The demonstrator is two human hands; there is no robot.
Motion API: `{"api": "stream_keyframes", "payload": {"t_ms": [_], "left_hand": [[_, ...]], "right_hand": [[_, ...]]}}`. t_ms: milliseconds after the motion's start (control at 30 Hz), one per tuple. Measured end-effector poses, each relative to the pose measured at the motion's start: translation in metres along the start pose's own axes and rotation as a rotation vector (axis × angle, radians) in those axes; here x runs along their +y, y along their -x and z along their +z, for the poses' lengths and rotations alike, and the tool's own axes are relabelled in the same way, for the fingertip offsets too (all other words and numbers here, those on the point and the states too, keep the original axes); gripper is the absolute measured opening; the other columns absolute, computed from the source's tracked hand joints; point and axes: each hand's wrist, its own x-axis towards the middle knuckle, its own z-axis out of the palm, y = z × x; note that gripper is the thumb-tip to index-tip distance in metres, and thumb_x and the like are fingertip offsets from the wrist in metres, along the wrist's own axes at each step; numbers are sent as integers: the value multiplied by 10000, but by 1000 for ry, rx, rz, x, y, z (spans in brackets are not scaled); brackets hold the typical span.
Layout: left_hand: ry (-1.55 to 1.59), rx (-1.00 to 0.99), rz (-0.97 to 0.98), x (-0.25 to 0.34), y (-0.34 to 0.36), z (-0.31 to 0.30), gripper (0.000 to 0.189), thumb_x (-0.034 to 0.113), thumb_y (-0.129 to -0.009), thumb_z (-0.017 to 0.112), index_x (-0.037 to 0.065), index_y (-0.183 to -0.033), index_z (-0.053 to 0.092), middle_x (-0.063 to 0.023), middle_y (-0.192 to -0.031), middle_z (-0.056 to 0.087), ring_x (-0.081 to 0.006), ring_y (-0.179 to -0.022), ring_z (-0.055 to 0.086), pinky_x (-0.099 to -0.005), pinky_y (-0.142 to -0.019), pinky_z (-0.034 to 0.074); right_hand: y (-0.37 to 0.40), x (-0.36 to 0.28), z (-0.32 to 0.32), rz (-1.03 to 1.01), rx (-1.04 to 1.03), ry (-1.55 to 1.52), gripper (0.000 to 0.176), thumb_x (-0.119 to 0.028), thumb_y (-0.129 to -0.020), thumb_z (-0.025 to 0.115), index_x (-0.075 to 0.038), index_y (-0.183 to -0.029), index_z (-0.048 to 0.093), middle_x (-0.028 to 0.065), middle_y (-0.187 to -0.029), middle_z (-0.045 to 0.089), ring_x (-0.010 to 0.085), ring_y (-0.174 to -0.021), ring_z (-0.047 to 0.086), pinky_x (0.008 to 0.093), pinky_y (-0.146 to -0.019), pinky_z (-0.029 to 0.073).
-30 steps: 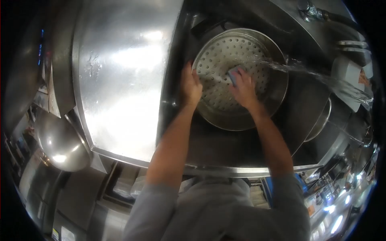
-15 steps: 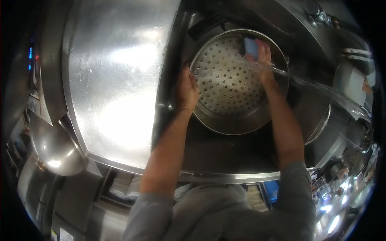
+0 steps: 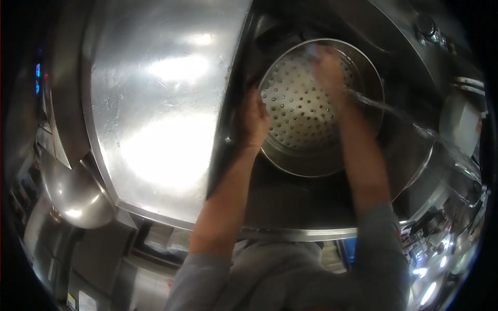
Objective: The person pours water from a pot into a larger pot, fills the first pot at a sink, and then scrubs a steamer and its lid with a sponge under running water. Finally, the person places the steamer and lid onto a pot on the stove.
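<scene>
A round metal steamer pan (image 3: 298, 111) with a perforated bottom sits in the sink, its inside facing me. My left hand (image 3: 254, 118) grips the pan's left rim, fingers wrapped behind the wall. Inside the pan, near its far edge, my right hand (image 3: 328, 67) is closed on a light blue sponge (image 3: 312, 50) against the holed surface. Motion blurs this hand, and the sponge is mostly hidden by it. A stream of water (image 3: 397, 112) runs in from the right and reaches the pan near my right wrist.
A steel drainboard (image 3: 155, 98) lies left of the sink (image 3: 290, 202), whose front edge runs before my body. A tap fitting (image 3: 428, 28) stands at the far right. At the lower left is a rounded steel bowl (image 3: 78, 194). Another metal rim (image 3: 420, 168) shows right of the pan.
My right hand has moved left with the sponge along the pan's far side. The pan and left hand appear slightly further right as the whole view shifts.
</scene>
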Motion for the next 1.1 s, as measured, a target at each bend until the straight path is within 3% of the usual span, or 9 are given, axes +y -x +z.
{"api": "stream_keyframes", "payload": {"t_ms": [200, 533, 633, 733, 800, 900, 933, 1000, 1100], "left_hand": [[181, 16, -45, -2, 2, 9, 334, 164, -1031, 473, -3, -1315, 530, -251, -1199, 632, -426, -1109, 619, -431, -958, 489], [-43, 34, 35, -3, 2, 9, 342, 141, -1026, 465, -51, -1303, 527, -284, -1203, 616, -436, -1128, 604, -434, -985, 472], [376, 70, -222, -34, 3, 38, 326, 117, -1016, 491, -50, -1291, 544, -282, -1195, 623, -429, -1109, 613, -431, -981, 476], [-39, 104, 48, -12, 2, 25, 353, 123, -982, 551, -38, -1297, 547, -269, -1189, 628, -422, -1092, 624, -437, -951, 493], [-47, 80, 0, -3, 1, 18, 362, 129, -979, 556, -42, -1298, 544, -272, -1217, 616, -427, -1112, 615, -445, -960, 490], [-67, 73, -2, 4, 2, 13, 368, 130, -977, 561, -42, -1301, 542, -278, -1239, 603, -436, -1133, 602, -455, -970, 489], [-60, 78, -4, 2, 2, 15, 368, 130, -977, 561, -42, -1301, 542, -278, -1239, 603, -436, -1133, 602, -455, -970, 489], [-128, 116, 112, -8, 2, 18, 377, 150, -983, 557, -39, -1309, 537, -285, -1232, 608, -444, -1130, 604, -459, -975, 491], [-111, 27, 19, 2, 1, 9, 379, 172, -989, 547, -32, -1308, 540, -287, -1224, 616, -452, -1119, 611, -464, -967, 496]], "right_hand": [[84, -114, 45, -261, -183, -125, 308, -88, -800, 656, -22, -1097, 703, 218, -1219, 627, 393, -1163, 577, 470, -994, 513], [8, -57, 31, -186, -44, -59, 344, -39, -817, 600, 0, -1151, 676, 242, -1130, 652, 428, -1124, 586, 477, -1015, 491], [78, -105, 48, -185, -400, -185, 264, -92, -818, 637, -16, -1060, 708, 239, -1126, 647, 421, -1133, 581, 502, -1025, 466], [189, -106, 30, -186, -476, 1, 247, -127, -833, 624, -33, -1044, 711, 223, -1130, 640, 401, -1135, 584, 510, -1027, 466], [225, -70, -24, -227, -793, -9, 228, -139, -859, 585, -48, -1025, 712, 193, -1156, 643, 382, -1139, 589, 519, -1021, 469], [272, 45, -59, -404, -613, 282, 177, -135, -894, 572, -58, -961, 717, 203, -1296, 613, 382, -1220, 567, 533, -978, 494], [231, 55, -86, -251, -901, 408, 193, -178, -858, 584, -90, -907, 749, 147, -1008, 723, 368, -939, 678, 507, -870, 540], [182, 85, -110, -208, -936, 662, 179, -166, -850, 595, -79, -844, 751, 163, -905, 719, 356, -872, 695, 512, -801, 554], [89, 116, -106, -92, -788, 557, 282, -119, -867, 594, -51, -1118, 704, 195, -1137, 679, 348, -1109, 650, 457, -933, 532]]}}
